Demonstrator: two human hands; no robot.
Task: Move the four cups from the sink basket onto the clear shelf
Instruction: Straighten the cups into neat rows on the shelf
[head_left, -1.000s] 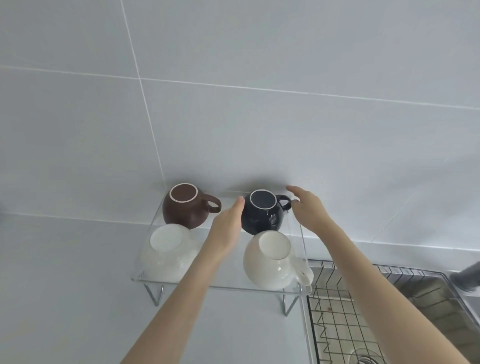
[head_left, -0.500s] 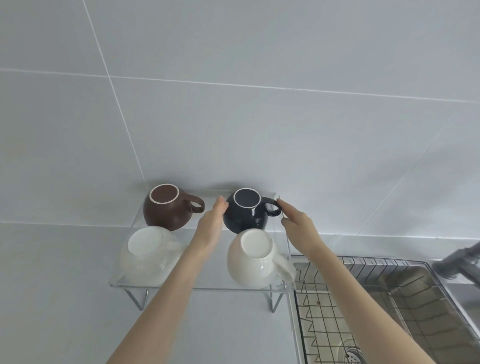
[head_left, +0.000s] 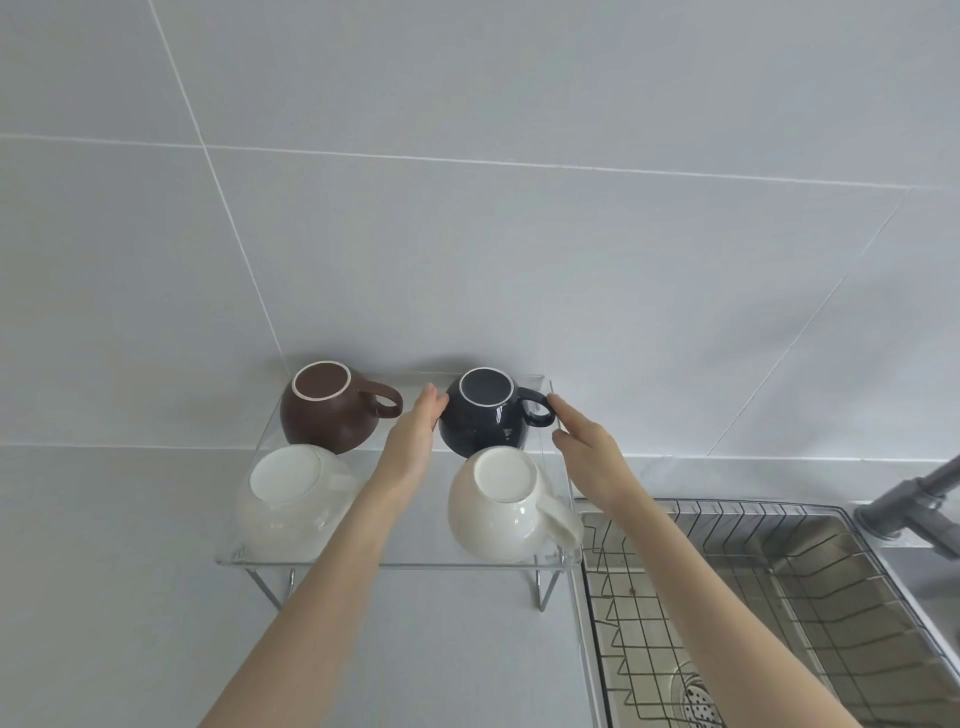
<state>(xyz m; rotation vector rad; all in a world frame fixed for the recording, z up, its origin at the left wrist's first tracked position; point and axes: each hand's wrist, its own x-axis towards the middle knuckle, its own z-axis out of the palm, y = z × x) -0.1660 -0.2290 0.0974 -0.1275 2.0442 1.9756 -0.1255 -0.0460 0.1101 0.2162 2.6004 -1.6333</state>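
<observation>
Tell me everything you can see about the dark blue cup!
The dark blue cup looks like shiny glazed ceramic, round-bellied, and stands upside down, its pale-ringed flat base facing up. Its loop handle points right. It sits at the back right of the clear shelf, behind the cream cup. The left hand touches its left side; the right hand has fingertips at the handle.

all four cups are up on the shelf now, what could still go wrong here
The cream cup sits at the front right corner of the clear shelf, its handle reaching the edge; a brush from the right hand as it pulls back might tip it toward the sink basket. The left hand lies between the cups, fingertips against the dark blue cup, so a careless withdrawal could knock the upside-down cups together.
</observation>
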